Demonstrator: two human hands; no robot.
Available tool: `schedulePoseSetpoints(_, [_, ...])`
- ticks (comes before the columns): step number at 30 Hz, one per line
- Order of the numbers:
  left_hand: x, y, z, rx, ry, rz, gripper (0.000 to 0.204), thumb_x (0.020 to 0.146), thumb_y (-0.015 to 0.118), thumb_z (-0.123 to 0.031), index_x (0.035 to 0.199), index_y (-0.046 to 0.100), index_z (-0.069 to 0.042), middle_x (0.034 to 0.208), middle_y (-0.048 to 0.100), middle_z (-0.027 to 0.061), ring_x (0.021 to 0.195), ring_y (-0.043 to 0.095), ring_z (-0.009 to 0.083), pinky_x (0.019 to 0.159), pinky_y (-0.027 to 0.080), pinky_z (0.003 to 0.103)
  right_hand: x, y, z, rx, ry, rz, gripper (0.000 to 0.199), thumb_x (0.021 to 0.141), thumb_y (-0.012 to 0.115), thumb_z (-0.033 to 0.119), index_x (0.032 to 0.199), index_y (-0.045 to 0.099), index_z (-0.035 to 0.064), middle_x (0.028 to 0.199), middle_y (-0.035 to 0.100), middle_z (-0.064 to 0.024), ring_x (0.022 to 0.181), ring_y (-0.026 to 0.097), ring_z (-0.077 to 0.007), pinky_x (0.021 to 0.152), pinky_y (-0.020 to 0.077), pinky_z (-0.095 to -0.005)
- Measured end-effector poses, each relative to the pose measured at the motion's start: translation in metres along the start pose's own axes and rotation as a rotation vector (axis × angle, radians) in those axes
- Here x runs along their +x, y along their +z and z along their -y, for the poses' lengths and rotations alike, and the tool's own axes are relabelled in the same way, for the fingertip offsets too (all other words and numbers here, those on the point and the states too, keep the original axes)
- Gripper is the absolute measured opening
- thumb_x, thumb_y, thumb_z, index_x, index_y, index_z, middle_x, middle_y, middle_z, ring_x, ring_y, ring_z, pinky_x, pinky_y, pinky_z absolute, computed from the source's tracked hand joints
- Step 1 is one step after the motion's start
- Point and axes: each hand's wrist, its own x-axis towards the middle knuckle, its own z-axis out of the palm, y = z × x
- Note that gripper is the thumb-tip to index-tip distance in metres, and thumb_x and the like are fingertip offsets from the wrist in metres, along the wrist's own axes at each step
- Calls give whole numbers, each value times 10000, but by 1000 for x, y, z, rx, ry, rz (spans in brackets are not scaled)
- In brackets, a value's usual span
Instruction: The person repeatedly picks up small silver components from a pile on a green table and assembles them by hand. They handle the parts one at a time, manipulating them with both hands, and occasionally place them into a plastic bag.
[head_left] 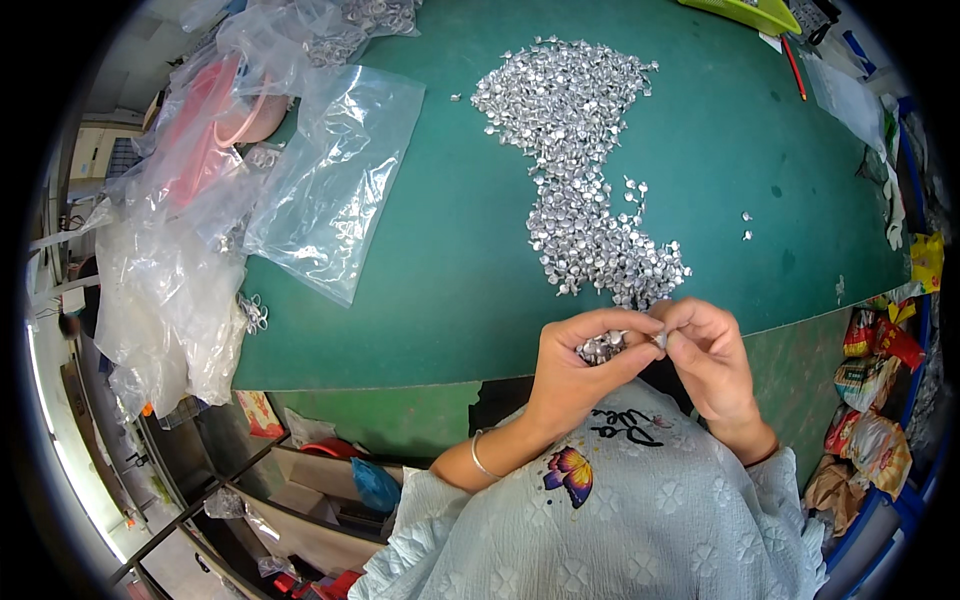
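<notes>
A long pile of small silver metal pieces (575,225), each with a round head and a short stem, runs down the green table (430,290) to its near edge. My left hand (565,375) is curled at that edge with a cluster of the same metal pieces (600,348) in its palm. Thumb and forefinger of that hand meet the fingertips of my right hand (715,370). One small metal piece (659,340) shows between the pinched fingertips of both hands. Fingers partly cover it, so its exact shape is hidden.
Clear plastic bags (340,170) lie at the left, around a pink basket (250,115). Two loose pieces (747,226) sit to the right of the pile. Far right are a red pencil (794,68) and a yellow-green tray (745,12). Colourful packets (870,380) hang beyond the table's right end.
</notes>
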Motion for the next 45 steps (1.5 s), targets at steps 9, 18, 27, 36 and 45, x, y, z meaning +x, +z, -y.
schedulePoseSetpoints(9, [6, -6, 10, -393, -266, -6, 166, 853, 529, -108, 950, 576, 19, 648, 477, -3, 557, 391, 41, 476, 307, 182, 13, 8, -9, -913, -638, -170, 133, 651, 656, -61, 761, 598, -14, 735, 589, -92, 695, 534, -217, 640, 419, -301])
schedulePoseSetpoints(18, [21, -22, 21, -830, -387, -47, 256, 932, 401, -259, 867, 510, -36, 712, 454, 51, 515, 352, 69, 398, 271, 178, 33, -16, -9, -832, -378, -240, 47, 723, 606, -49, 764, 593, -29, 718, 587, -88, 667, 529, -192, 627, 412, -274])
schedulePoseSetpoints(27, [51, -70, -5, -687, -346, -293, 216, 918, 450, -270, 810, 486, -88, 634, 367, -18, 484, 317, 55, 350, 230, 164, 51, -23, -18, -922, -371, -165, 55, 711, 610, -44, 760, 591, -27, 684, 567, -90, 637, 510, -198, 618, 406, -278])
schedulePoseSetpoints(36, [205, -126, -180, 861, 217, -151, 309, 861, 546, -320, 825, 618, -21, 597, 472, -47, 476, 393, 34, 406, 283, 188, 80, -16, -10, -1006, -444, -50, 44, 719, 607, -37, 754, 584, -25, 719, 583, -114, 646, 524, -233, 605, 417, -300])
schedulePoseSetpoints(45, [314, -237, -187, 2211, -234, 210, 186, 695, 687, -230, 727, 682, -47, 695, 638, 141, 588, 591, 209, 515, 450, 327, 85, -31, -15, -946, -373, -131, 30, 731, 591, -31, 757, 585, -19, 708, 571, -95, 597, 501, -172, 541, 382, -263])
